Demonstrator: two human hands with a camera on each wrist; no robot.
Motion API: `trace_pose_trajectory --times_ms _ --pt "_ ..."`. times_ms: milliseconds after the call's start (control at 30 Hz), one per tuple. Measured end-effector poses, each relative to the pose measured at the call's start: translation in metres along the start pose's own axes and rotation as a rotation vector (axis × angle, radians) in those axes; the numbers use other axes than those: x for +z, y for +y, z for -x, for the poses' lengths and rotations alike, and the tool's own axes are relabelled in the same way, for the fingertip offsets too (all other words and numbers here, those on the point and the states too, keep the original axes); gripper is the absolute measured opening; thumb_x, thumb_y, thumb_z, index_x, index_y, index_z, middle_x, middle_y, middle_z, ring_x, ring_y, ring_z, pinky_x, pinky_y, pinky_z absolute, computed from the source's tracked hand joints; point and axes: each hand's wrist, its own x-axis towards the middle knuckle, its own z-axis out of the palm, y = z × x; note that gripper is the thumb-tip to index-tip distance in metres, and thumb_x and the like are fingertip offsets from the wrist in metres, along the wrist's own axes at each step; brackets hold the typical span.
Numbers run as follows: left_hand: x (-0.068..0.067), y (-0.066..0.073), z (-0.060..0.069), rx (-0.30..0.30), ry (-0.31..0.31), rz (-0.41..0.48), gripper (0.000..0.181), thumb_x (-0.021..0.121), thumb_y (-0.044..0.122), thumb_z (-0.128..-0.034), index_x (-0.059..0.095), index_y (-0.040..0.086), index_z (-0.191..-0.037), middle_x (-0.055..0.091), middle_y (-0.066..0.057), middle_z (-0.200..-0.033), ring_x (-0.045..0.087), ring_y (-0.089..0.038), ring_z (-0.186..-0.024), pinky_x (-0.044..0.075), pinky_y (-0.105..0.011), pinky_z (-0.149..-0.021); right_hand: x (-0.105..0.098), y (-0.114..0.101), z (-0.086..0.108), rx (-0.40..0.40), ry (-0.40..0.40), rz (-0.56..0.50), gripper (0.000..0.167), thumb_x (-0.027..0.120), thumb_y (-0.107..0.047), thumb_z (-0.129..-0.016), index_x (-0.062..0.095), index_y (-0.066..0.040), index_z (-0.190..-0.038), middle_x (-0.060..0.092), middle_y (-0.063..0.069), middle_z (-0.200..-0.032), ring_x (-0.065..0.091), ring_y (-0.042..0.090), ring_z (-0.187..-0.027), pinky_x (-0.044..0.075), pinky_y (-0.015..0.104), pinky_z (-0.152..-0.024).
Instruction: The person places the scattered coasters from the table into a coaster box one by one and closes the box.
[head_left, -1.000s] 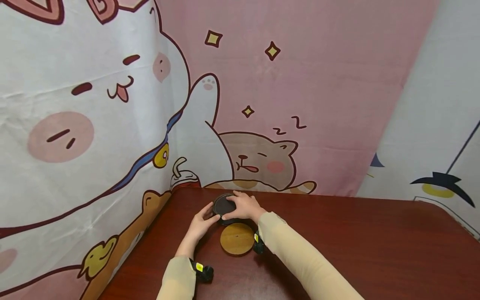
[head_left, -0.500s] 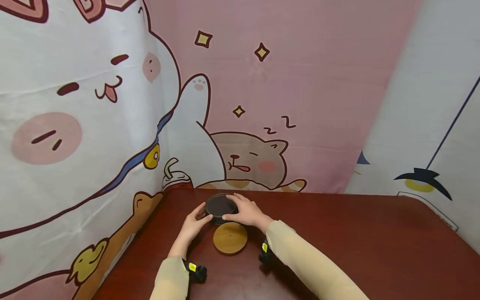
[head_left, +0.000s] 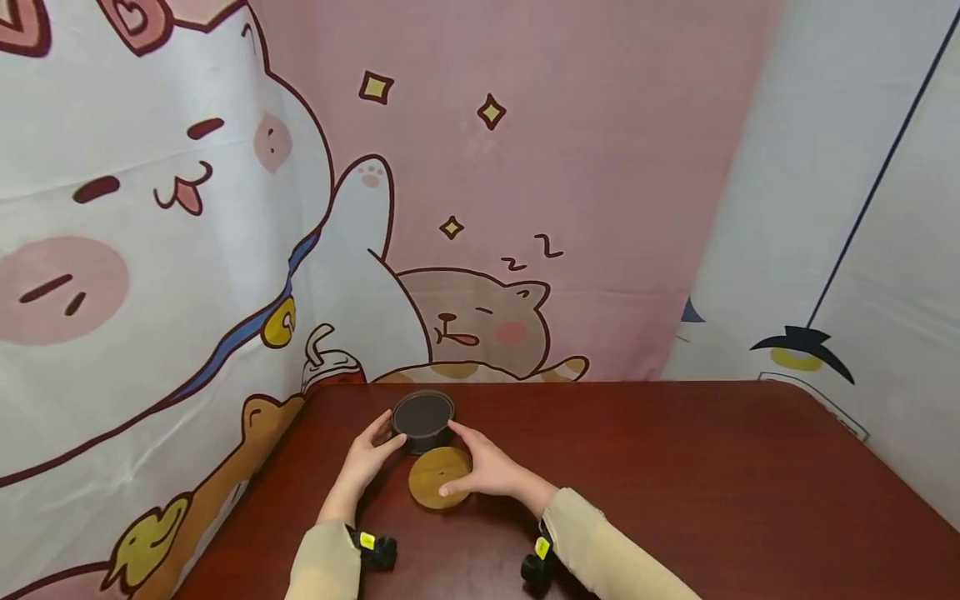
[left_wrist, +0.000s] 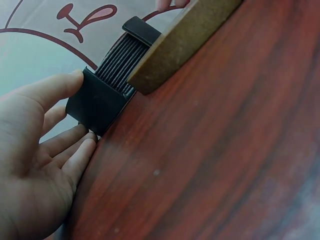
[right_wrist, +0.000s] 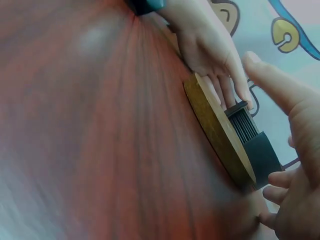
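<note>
A round black coaster holder (head_left: 422, 417) stands near the far left of the table, and stacked dark coasters (left_wrist: 122, 65) show as thin ridges through its side gap. My left hand (head_left: 365, 458) holds the holder's left side, thumb at the near side and fingers round the outside. In front of it lies a round wooden disc (head_left: 427, 482). My right hand (head_left: 491, 471) is spread at the right: its fingertips are by the holder's right edge, and its thumb extends over the disc. In the right wrist view, that thumb points up, apart from the holder (right_wrist: 262, 155).
The reddish-brown table (head_left: 637, 483) extends to the right. Its far and left edges meet a printed cloth backdrop (head_left: 600, 208) with cartoon animals. Each wrist wears a small black camera, such as the left wrist camera (head_left: 384, 552).
My right hand has come off the holder's top rim and moved towards me, its thumb now over the wooden disc. The left hand stays at the holder. The head view has turned right.
</note>
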Motion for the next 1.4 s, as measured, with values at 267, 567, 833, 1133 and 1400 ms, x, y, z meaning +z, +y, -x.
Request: trace_pose_trajectory --times_ms 267,567,833,1133,1400 --pt "0.000 -0.001 0.001 -0.020 0.002 0.017 0.072 0.070 0.024 -0.0909 0.034 0.006 -0.151 0.041 -0.023 -0.146 0.040 -0.039 -0.133 0.035 -0.053 -0.105 0.010 0.002 0.005 0.009 -0.045 0.050 0.097 0.086 -0.043 -0.070 0.038 -0.013 -0.149 0.037 0.014 -0.151 0.029 0.035 -0.139 0.023 0.060 -0.107" --pt "0.005 -0.003 0.000 -0.021 -0.001 0.005 0.071 0.071 0.025 -0.0903 0.036 0.007 -0.150 0.042 -0.023 -0.146 0.042 -0.039 -0.132 0.036 -0.053 -0.104 0.020 0.009 0.012 0.008 -0.026 0.181 0.096 0.086 -0.049 -0.065 0.045 -0.017 -0.145 0.036 0.020 -0.149 0.026 0.042 -0.139 0.018 0.061 -0.109" --pt "0.003 -0.003 -0.001 -0.014 0.025 -0.010 0.071 0.072 0.025 -0.0890 0.039 0.008 -0.149 0.045 -0.022 -0.144 0.044 -0.038 -0.130 0.037 -0.053 -0.104 0.024 0.007 0.012 0.005 0.017 0.228 0.093 0.086 -0.051 -0.063 0.050 -0.018 -0.142 0.039 0.018 -0.148 0.029 0.040 -0.139 0.020 0.059 -0.109" --pt "0.002 -0.003 -0.002 -0.027 0.022 -0.006 0.071 0.072 0.026 -0.0891 0.039 0.009 -0.149 0.044 -0.022 -0.144 0.044 -0.038 -0.131 0.037 -0.052 -0.103 0.026 0.007 0.012 0.002 0.053 0.269 0.089 0.086 -0.052 -0.062 0.055 -0.020 -0.139 0.046 0.016 -0.142 0.037 0.037 -0.134 0.026 0.057 -0.107" --pt "0.001 0.000 0.001 -0.021 0.010 0.001 0.070 0.071 0.024 -0.0902 0.038 0.007 -0.150 0.042 -0.024 -0.145 0.042 -0.040 -0.132 0.036 -0.053 -0.104 0.023 0.008 0.011 -0.001 0.067 0.256 0.085 0.086 -0.050 -0.062 0.059 -0.019 -0.136 0.046 0.015 -0.141 0.042 0.034 -0.130 0.030 0.055 -0.105"
